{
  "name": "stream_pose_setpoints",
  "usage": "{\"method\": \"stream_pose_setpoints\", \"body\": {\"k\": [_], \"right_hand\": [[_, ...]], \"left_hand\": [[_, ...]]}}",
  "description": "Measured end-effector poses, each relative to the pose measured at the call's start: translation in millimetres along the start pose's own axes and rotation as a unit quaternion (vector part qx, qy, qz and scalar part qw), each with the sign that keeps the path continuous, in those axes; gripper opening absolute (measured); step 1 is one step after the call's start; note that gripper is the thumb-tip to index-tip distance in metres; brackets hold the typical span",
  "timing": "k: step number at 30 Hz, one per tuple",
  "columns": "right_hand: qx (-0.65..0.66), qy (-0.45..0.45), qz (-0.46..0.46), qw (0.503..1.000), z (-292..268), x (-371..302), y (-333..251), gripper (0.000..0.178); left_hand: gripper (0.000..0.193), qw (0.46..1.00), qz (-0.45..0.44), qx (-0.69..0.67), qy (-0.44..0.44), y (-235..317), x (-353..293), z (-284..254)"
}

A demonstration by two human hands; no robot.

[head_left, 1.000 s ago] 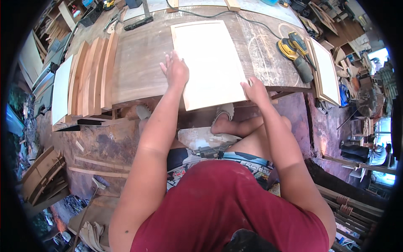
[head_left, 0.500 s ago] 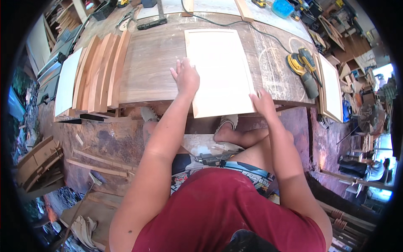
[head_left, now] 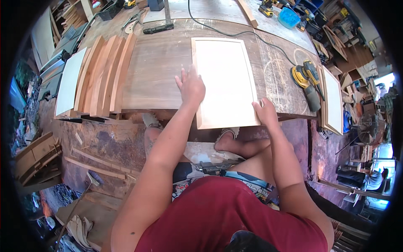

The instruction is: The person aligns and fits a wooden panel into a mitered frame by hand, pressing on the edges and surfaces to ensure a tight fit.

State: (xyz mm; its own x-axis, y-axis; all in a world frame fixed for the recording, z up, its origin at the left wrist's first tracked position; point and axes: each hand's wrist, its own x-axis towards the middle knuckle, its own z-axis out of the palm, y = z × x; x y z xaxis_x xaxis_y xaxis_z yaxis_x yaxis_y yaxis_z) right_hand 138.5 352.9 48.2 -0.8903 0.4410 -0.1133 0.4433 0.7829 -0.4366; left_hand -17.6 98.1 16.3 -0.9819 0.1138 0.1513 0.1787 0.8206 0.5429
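1. The rectangular white panel with a pale wooden border (head_left: 226, 80) lies before me on the brown wooden table (head_left: 155, 63), its lower end jutting past the near edge.
2. My left hand (head_left: 193, 87) lies along the panel's left border, fingers loosely spread; that grip is relaxed and closed on nothing that I can see.
3. My right hand (head_left: 266, 112) is at the right border near the lower corner, thumb against the edge and fingers curled in; that grip looks closed on the panel, though what the fingers do underneath is hidden.
4. I judge the step in hand to be steadying and squaring the panel by its two sides.
5. Any next move of it, I think, calls for both hands to work together, with care for the overhanging end, since only one grip seems firm.
6. The yellow-and-black power sander (head_left: 305, 77) rests to the right, apart from the panel; the upright reddish-brown wooden boards (head_left: 105, 75) stand in a row to the left, well clear of my hands.
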Motion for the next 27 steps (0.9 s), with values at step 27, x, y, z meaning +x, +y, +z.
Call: {"method": "stream_pose_setpoints", "body": {"k": [27], "right_hand": [[0.038,0.089,-0.023,0.995,19.1,269.8,-16.7,0.049]], "left_hand": [[0.054,1.000,0.027,0.009,0.013,9.9,-3.2,18.1]]}}
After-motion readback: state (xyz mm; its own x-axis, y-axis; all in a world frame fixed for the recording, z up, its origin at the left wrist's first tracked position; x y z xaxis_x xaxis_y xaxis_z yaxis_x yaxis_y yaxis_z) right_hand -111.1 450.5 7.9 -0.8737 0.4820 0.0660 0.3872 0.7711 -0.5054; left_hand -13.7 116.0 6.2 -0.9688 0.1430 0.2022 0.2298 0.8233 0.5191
